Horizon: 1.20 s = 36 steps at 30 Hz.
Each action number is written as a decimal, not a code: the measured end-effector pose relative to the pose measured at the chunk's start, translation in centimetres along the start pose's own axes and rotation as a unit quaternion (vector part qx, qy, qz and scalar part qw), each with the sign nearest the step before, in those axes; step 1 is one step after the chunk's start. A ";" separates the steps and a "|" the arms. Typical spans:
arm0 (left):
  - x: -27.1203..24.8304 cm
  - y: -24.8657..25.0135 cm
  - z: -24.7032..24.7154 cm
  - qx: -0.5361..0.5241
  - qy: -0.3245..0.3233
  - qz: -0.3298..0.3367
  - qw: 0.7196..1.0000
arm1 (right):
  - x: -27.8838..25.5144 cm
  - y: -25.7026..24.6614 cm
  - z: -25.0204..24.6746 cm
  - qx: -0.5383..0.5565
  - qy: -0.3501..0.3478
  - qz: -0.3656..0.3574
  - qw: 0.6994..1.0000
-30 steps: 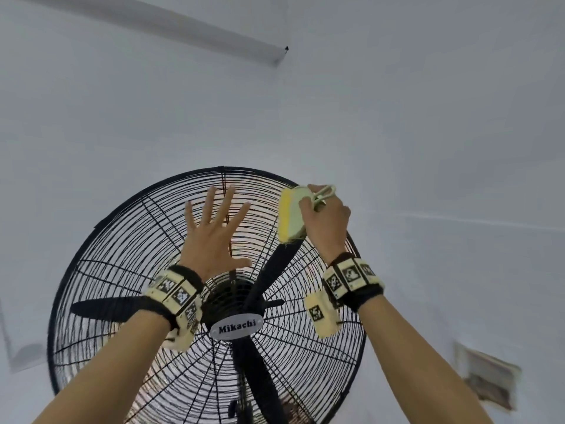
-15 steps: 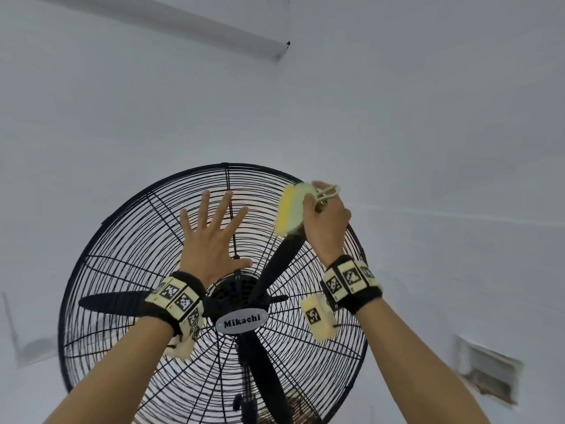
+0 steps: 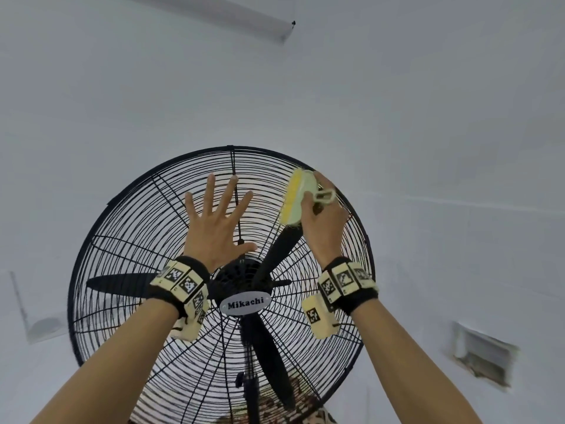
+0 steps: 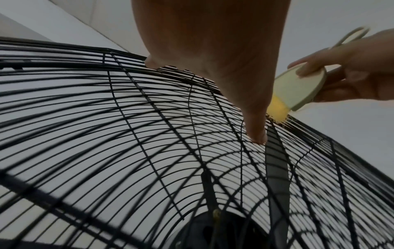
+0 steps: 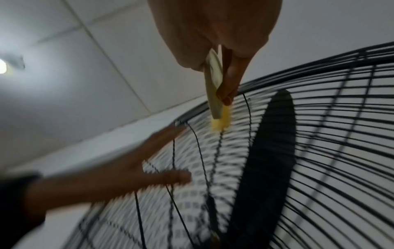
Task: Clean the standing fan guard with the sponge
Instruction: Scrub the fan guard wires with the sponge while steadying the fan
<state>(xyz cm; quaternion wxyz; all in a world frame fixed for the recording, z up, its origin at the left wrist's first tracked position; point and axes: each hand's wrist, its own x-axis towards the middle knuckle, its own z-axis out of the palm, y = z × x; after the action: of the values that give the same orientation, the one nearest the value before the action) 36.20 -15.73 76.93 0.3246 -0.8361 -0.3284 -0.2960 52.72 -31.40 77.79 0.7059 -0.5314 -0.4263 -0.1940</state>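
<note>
From the head view, the left hand [image 3: 214, 228] lies flat with fingers spread on the black fan guard [image 3: 128, 215], above the Mikachi badge [image 3: 245, 304]. The right hand [image 3: 324, 218] grips the sponge [image 3: 295, 197] against the guard's upper right rim.

The left wrist view shows the thumb [image 4: 255, 128] touching the wires, the sponge's yellow side on the rim.

The right wrist view shows fingers pinching the sponge's pale backing.

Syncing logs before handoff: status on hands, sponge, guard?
Left hand flat, fingers spread on fan guard. Right hand grips sponge, yellow side on upper-right wires. Nothing in the way.
</note>
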 end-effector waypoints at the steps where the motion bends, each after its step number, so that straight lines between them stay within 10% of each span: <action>1: -0.3 0.0 0.3 -0.003 0.011 0.005 1.000 | -1.2 0.4 0.2 -0.012 -0.030 -0.001 0.999; 6: -1.2 -0.5 1.7 -0.035 0.040 0.011 0.999 | -3.7 1.8 -0.4 0.000 -0.119 0.037 0.992; 11: -1.2 -0.3 1.7 -0.038 0.051 0.016 0.998 | -0.4 -0.1 -1.3 0.060 -0.025 0.059 0.996; 18: -1.1 -1.0 1.6 -0.047 0.026 0.012 0.998 | -4.8 1.2 -1.4 0.028 -0.173 0.079 0.981; 24: -1.3 -0.6 1.4 -0.034 0.017 0.013 0.999 | -2.1 -0.6 -2.0 0.151 -0.103 0.092 0.979; 30: -1.4 -1.0 1.1 -0.040 0.001 0.006 0.999 | -5.4 0.7 -1.6 0.026 -0.225 0.068 0.972; 36: -3.0 -1.2 0.6 -0.043 -0.025 0.033 0.998 | -5.9 0.5 -1.9 0.105 -0.089 0.072 0.988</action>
<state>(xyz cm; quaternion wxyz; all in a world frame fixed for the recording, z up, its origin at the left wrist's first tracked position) 33.68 -15.66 74.86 0.2893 -0.8668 -0.2958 -0.2783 50.53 -34.03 72.57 0.7291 -0.4991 -0.4658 -0.0489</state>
